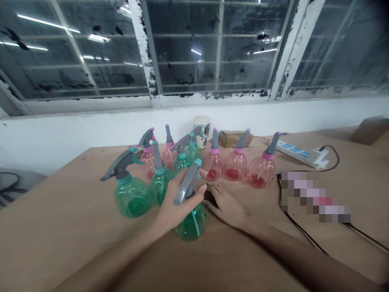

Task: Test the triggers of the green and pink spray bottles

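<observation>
Green translucent bottle (191, 231), round-bellied, grey trigger head (188, 183) upright; left hand (174, 206) closed round its neck. Right hand (228, 206) half-curled beside it, hold unclear.

A pale wood-toned counter (54, 239) meets a white wall (51, 136). Above run dark, smudged windows (185, 46) in white frames (145, 52) with flaking paint, reflecting strip lights. Near the wall, at centre, sits a pale container (201, 121) with dark markings; to its right, a crumpled brown package (227, 140). Farther right lie a white-and-blue power strip (294, 152) with a plug (317, 157) and black cord (336, 156), then a brown box (369, 129). A pixelated patch (316, 196) covers something nearer. Dark cables (10, 187) coil at far left.
</observation>
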`<state>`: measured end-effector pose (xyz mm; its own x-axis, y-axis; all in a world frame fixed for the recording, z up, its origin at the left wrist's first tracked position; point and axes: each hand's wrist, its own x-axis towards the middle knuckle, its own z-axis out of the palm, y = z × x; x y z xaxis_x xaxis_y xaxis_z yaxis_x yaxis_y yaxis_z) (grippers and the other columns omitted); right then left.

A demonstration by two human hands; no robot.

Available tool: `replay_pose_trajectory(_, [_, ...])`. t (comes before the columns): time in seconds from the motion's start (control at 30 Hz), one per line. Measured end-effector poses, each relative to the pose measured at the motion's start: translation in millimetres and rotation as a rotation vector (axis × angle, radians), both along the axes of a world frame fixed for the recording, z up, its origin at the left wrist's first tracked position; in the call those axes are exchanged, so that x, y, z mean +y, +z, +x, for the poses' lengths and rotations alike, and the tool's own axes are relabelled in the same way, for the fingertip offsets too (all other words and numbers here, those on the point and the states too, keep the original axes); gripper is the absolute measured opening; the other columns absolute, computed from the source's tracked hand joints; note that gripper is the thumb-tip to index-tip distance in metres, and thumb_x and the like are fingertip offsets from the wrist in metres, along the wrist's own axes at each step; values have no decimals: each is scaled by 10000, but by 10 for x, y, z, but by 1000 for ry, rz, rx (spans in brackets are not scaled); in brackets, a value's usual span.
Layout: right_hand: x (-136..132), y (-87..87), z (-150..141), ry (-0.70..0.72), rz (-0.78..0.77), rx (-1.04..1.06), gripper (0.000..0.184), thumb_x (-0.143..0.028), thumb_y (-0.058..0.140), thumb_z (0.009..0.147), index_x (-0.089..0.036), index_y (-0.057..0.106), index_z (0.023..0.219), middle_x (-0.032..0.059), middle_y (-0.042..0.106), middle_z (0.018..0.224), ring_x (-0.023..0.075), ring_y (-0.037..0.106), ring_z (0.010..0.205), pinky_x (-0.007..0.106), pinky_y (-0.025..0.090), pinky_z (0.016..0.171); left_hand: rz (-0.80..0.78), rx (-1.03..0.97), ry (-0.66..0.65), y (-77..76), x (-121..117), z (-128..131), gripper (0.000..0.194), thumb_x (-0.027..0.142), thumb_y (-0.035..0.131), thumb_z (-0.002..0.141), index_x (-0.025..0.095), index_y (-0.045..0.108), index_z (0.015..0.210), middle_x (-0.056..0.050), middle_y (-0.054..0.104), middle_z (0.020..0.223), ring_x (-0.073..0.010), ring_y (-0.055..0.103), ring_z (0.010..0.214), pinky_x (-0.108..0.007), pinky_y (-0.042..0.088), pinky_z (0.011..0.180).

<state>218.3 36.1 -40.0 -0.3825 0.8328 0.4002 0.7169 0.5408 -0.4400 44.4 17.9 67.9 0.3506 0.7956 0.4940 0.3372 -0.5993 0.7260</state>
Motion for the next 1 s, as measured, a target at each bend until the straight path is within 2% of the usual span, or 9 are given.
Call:
replay_pose_trajectory(0.17, [4, -12, 1, 0, 4, 20, 331, -256, 479, 865, -117, 488, 1165, 160, 563, 1181, 249, 507, 1131, 448, 398, 982, 12, -27, -35, -4, 9, 8, 191, 231, 562, 786, 210, 537, 974, -26, 615, 876, -183, 588, 784, -310, 466, 693])
replay_pose_trajectory(0.47, [0, -13, 1, -7, 4, 15, 354, -267, 476, 872, -97, 476, 1182, 178, 559, 1194, 257, 508, 1136, 454, 398, 982, 36, 15, 10, 11, 1, 1, 145, 239, 560, 784, 212, 535, 924, 8, 574, 785, -136, 533, 643, -263, 426, 591])
replay_pose_trajectory(0.6, [-3, -9, -3, -24, 0, -4, 356, -284, 485, 875, -87, 486, 1171, 182, 572, 1172, 270, 511, 1128, 458, 414, 966, 19, 20, 23, 31, -29, -5, 57, 229, 554, 788, 204, 514, 819, 60, 468, 614, -84, 404, 486, -222, 356, 490])
replay_pose_trajectory(0.73, [5, -16, -2, -21, -4, -13, 373, -272, 497, 869, -82, 475, 1189, 182, 553, 1203, 265, 493, 1151, 444, 390, 995, -8, -4, -7, 48, -40, 5, 84, 227, 559, 778, 197, 486, 751, 79, 388, 557, -69, 363, 444, -204, 324, 450])
replay_pose_trajectory(0.87, [2, -7, 0, -18, -16, -4, 374, -277, 483, 877, -89, 466, 1200, 175, 555, 1198, 254, 494, 1147, 437, 388, 997, 19, 1, -8, 36, -6, 8, 72, 230, 564, 780, 198, 534, 838, 48, 508, 646, -92, 451, 526, -226, 394, 532])
replay_pose_trajectory(0.93, [-2, -3, 1, -17, -17, 2, 371, -278, 481, 877, -91, 466, 1198, 173, 558, 1192, 254, 498, 1142, 436, 392, 992, 31, -2, -4, 22, 8, 5, 149, 216, 565, 777, 204, 551, 926, 21, 572, 752, -117, 511, 617, -247, 424, 594])
replay_pose_trajectory(1.0, [-3, -4, 1, -12, -15, 4, 362, -273, 483, 873, -94, 470, 1188, 172, 560, 1188, 254, 503, 1136, 436, 392, 990, 33, 4, 6, 10, 11, 2, 184, 220, 564, 778, 205, 557, 961, 14, 573, 766, -130, 523, 640, -251, 423, 583])
